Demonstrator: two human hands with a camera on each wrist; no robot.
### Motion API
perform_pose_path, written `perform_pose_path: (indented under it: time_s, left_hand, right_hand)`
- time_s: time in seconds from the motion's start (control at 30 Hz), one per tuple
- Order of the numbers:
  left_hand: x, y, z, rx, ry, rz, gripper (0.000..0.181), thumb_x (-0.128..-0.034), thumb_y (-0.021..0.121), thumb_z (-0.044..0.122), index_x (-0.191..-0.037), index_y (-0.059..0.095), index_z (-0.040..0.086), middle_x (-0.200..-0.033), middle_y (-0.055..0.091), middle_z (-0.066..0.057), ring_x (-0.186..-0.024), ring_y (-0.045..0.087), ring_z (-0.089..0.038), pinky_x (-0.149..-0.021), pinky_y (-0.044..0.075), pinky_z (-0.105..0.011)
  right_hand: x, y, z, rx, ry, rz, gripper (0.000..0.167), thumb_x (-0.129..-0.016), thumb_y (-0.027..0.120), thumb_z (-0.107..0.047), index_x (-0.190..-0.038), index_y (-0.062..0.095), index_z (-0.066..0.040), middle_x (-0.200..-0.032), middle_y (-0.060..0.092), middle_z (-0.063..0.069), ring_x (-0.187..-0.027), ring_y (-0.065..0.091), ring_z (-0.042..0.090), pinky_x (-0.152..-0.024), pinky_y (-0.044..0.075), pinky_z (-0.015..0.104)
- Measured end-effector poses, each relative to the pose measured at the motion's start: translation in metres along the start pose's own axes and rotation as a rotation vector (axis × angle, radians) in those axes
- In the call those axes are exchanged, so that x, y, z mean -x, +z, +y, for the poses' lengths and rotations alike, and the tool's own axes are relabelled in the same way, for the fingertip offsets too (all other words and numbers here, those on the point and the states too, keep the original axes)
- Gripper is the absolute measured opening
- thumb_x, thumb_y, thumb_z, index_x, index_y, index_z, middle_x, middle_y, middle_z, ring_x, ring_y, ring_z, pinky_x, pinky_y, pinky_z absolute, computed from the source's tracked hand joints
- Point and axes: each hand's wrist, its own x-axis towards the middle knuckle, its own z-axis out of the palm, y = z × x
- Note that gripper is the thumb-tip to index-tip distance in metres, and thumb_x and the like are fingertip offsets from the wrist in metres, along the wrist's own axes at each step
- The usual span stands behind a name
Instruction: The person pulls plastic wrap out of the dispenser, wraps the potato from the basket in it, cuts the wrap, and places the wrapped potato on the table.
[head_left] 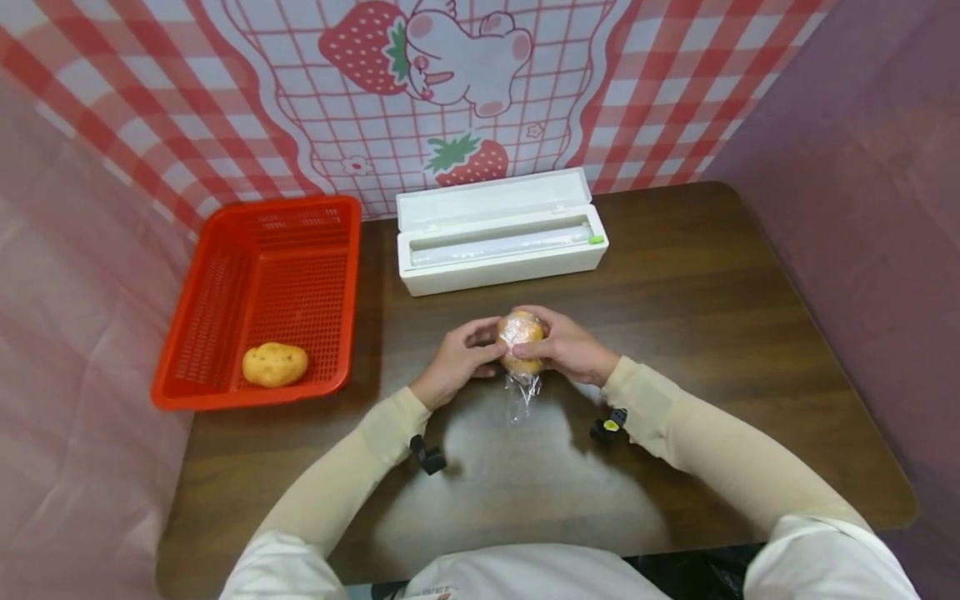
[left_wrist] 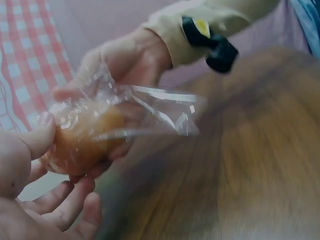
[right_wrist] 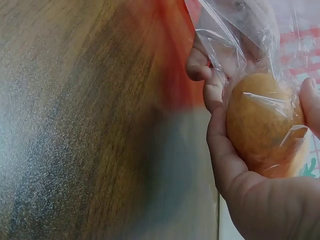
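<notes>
A brown wood-grained table (head_left: 712,333) stands between pinkish side walls (head_left: 847,167), before a red-and-white checked backdrop (head_left: 660,83)

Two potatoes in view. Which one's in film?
The held potato, between the left hand and right hand: clear film covers it, a loose end trailing. The other potato, in the red basket, is bare.

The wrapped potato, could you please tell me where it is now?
In the head view, the wrapped potato is near the centre, held between the left hand and right hand, in front of the white box.
</notes>
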Motion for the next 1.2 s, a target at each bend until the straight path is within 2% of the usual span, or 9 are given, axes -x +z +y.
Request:
perform_pose_path:
  time_s: [0.23, 0.47, 0.57, 0.67, 0.73, 0.83, 0.97, 1.03, 1.2]
  left_hand:
    - [-0.003, -0.006, -0.002, -0.126, 0.035, -0.033, 0.057, -0.0942, 0.072, 0.011, -0.147, 0.050, 0.006, -0.128, 0.065, -0.019, -0.089, 0.069, -0.017, -0.077, 0.059, -0.043]
    - [0.000, -0.016, -0.003, 0.148, -0.063, -0.139, 0.060, -0.0969, 0.062, -0.003, -0.152, 0.041, 0.004, -0.139, 0.055, -0.027, -0.102, 0.069, -0.029, -0.084, 0.057, -0.051]
    - [0.002, -0.019, -0.002, 0.210, -0.100, -0.142, 0.056, -0.0973, 0.060, -0.004, -0.151, 0.043, 0.002, -0.140, 0.054, -0.028, -0.102, 0.069, -0.030, -0.084, 0.057, -0.051]
    - [0.003, -0.020, 0.000, 0.240, -0.112, -0.137, 0.053, -0.0989, 0.058, -0.002, -0.150, 0.043, -0.001, -0.139, 0.054, -0.029, -0.099, 0.070, -0.028, -0.086, 0.057, -0.050]
    - [0.004, -0.019, 0.003, 0.255, -0.113, -0.125, 0.052, -0.1001, 0.057, -0.001, -0.150, 0.042, -0.002, -0.138, 0.054, -0.029, -0.097, 0.070, -0.027, -0.087, 0.056, -0.049]
    - [0.003, -0.018, 0.007, 0.264, -0.110, -0.084, 0.049, -0.1008, 0.056, 0.001, -0.148, 0.044, -0.003, -0.136, 0.055, -0.028, -0.093, 0.070, -0.025, -0.086, 0.057, -0.047]
    - [0.003, -0.015, 0.011, 0.262, -0.102, -0.048, 0.048, -0.1001, 0.056, 0.000, -0.147, 0.045, -0.005, -0.135, 0.057, -0.027, -0.096, 0.069, -0.024, -0.085, 0.058, -0.045]
    - [0.003, -0.012, 0.012, 0.259, -0.089, -0.057, 0.049, -0.0999, 0.057, 0.000, -0.147, 0.044, -0.005, -0.136, 0.056, -0.027, -0.101, 0.068, -0.024, -0.086, 0.058, -0.046]
    - [0.004, -0.007, 0.012, 0.257, -0.043, -0.070, 0.049, -0.1000, 0.057, 0.000, -0.147, 0.045, -0.005, -0.136, 0.055, -0.029, -0.106, 0.067, -0.028, -0.085, 0.057, -0.047]
  right_hand:
    - [-0.003, -0.001, 0.002, 0.003, 0.043, -0.009, 0.075, -0.091, 0.065, 0.004, -0.155, 0.027, -0.002, -0.142, 0.039, 0.031, -0.113, 0.057, 0.035, -0.091, 0.055, 0.048]
    - [0.003, -0.009, -0.001, -0.020, 0.044, -0.184, 0.070, -0.105, 0.040, -0.020, -0.162, 0.002, -0.006, -0.156, 0.025, 0.033, -0.126, 0.050, 0.045, -0.102, 0.045, 0.056]
    - [0.005, -0.014, -0.002, -0.013, 0.061, -0.261, 0.068, -0.107, 0.034, -0.026, -0.162, -0.001, -0.008, -0.160, 0.017, 0.031, -0.137, 0.037, 0.051, -0.108, 0.037, 0.059]
    - [0.009, -0.019, -0.002, 0.087, 0.027, -0.283, 0.070, -0.105, 0.039, -0.024, -0.163, 0.000, -0.011, -0.163, 0.013, 0.028, -0.141, 0.032, 0.052, -0.110, 0.034, 0.061]
    - [0.012, -0.022, 0.000, 0.220, -0.040, -0.273, 0.080, -0.101, 0.050, -0.014, -0.163, 0.000, -0.014, -0.165, 0.010, 0.026, -0.138, 0.036, 0.052, -0.108, 0.037, 0.061]
    - [0.014, -0.020, 0.007, 0.527, -0.191, -0.203, 0.108, -0.089, 0.070, -0.003, -0.163, -0.007, -0.018, -0.165, 0.007, 0.025, -0.136, 0.041, 0.049, -0.106, 0.041, 0.056]
    - [0.009, -0.010, 0.018, 0.859, -0.348, -0.061, 0.137, -0.072, 0.089, -0.007, -0.160, -0.015, -0.018, -0.164, 0.009, 0.025, -0.144, 0.032, 0.042, -0.115, 0.030, 0.051]
    - [0.006, -0.004, 0.021, 0.900, -0.390, -0.003, 0.138, -0.071, 0.090, -0.008, -0.161, -0.015, -0.017, -0.163, 0.012, 0.026, -0.146, 0.027, 0.042, -0.117, 0.024, 0.053]
    - [0.004, 0.004, 0.018, 0.868, -0.419, 0.068, 0.131, -0.074, 0.091, -0.017, -0.163, -0.006, -0.018, -0.157, 0.025, 0.028, -0.135, 0.042, 0.043, -0.111, 0.035, 0.056]
